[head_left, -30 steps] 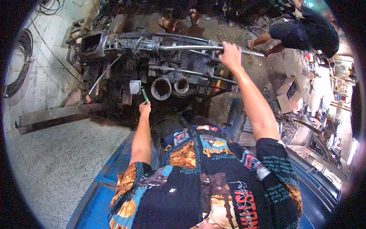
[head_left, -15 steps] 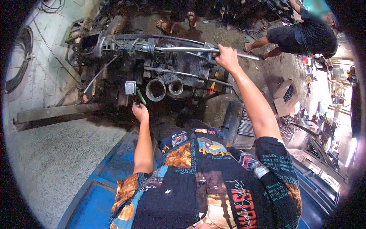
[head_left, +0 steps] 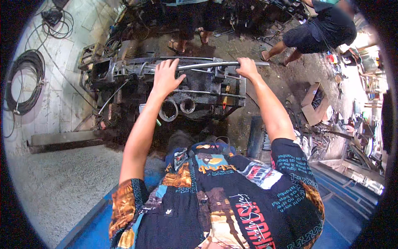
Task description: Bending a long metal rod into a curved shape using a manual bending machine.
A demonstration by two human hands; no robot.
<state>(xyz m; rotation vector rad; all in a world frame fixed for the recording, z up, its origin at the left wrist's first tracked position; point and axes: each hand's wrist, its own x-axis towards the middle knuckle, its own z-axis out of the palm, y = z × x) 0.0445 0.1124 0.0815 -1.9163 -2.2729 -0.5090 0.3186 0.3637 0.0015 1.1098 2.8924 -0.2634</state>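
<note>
Left hand [head_left: 167, 79] moved up from the green handle [head_left: 158, 122], a metal bar [head_left: 207, 65] beneath its spread fingers seemingly steadied by the curled right hand [head_left: 248, 68].

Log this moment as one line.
left hand: spread over machine, contact unclear | right hand: gripping metal rod | cardboard box: right side

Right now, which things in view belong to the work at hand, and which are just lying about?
Part of the work:
metal bar, gripped by the right hand
dark machine, with the left hand spread over it, contact unclear

Apparently just lying about:
open cardboard box, to the right
coiled cable, far left
</note>
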